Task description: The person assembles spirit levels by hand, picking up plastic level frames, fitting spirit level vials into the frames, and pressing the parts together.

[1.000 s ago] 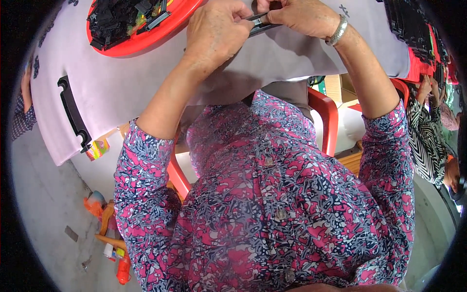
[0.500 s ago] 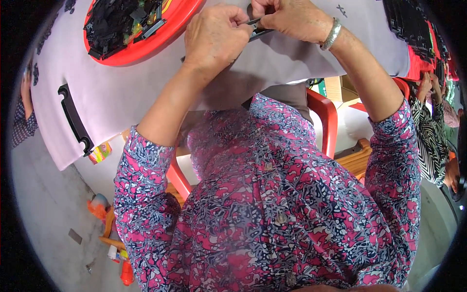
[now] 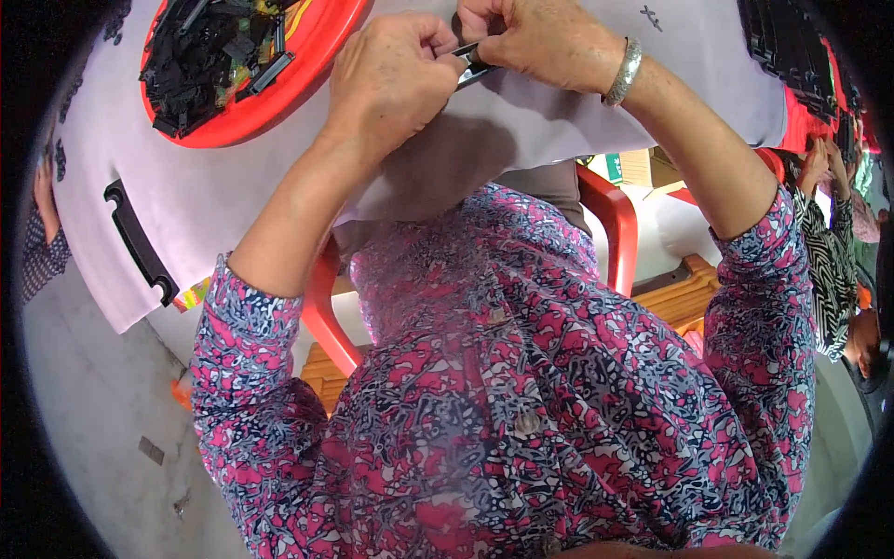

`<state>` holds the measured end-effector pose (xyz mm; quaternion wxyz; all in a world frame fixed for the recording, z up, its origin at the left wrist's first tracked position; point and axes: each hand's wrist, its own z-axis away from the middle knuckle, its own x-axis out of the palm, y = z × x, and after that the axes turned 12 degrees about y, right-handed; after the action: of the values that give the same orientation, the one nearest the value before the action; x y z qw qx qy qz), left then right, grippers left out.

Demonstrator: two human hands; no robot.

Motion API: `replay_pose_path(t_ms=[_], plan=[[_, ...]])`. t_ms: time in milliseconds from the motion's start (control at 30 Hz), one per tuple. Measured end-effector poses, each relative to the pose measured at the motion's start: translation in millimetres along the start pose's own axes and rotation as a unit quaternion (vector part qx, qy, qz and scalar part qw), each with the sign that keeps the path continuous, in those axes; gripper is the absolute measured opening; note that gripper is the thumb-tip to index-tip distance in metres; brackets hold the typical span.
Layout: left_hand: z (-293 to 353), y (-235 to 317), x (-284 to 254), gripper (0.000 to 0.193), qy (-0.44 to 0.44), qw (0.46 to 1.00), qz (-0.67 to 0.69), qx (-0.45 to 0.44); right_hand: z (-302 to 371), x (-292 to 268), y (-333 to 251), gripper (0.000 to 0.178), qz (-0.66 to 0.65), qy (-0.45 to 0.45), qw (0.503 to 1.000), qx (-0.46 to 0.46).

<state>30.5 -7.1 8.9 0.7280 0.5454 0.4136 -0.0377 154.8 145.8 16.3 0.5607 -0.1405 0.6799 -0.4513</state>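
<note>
At the far middle of the table, my left hand [image 3: 396,79] and my right hand [image 3: 549,47] meet over a small dark plastic part [image 3: 471,73]. Thumb and fingers of each hand are pinched on it; the fingers hide much of the part, and its exact kind cannot be told. Left of my hands stands a round red tray [image 3: 312,79] heaped with small black plastic pieces [image 3: 200,70]. Nearer to me, at the table's left, lies a long black bar with hooked ends [image 3: 140,242].
Small dark pieces [image 3: 651,17] lie on the pale tablecloth [image 3: 577,121] beyond my right wrist. Rows of black parts [image 3: 787,61] fill the far right. Behind the near edge are a red chair [image 3: 610,233] and a cardboard box [image 3: 643,168]. Other people sit at both sides.
Both hands have shifted slightly left with the dark part, which shows a little more between the fingers. The whole view has moved a little; the tray and bar lie as before.
</note>
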Motion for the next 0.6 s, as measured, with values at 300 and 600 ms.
replay_pose_path(t_ms=[300,600], plan=[[16,6,11,0.008,0.017,0.997,-0.043,0.061,37,16,-3,0.011,0.093,0.189,0.957,-0.2],[4,-6,1,0.016,0.098,0.989,-0.05,0.102,-17,-1,0,0.014,-0.05,-0.058,0.997,-0.008]])
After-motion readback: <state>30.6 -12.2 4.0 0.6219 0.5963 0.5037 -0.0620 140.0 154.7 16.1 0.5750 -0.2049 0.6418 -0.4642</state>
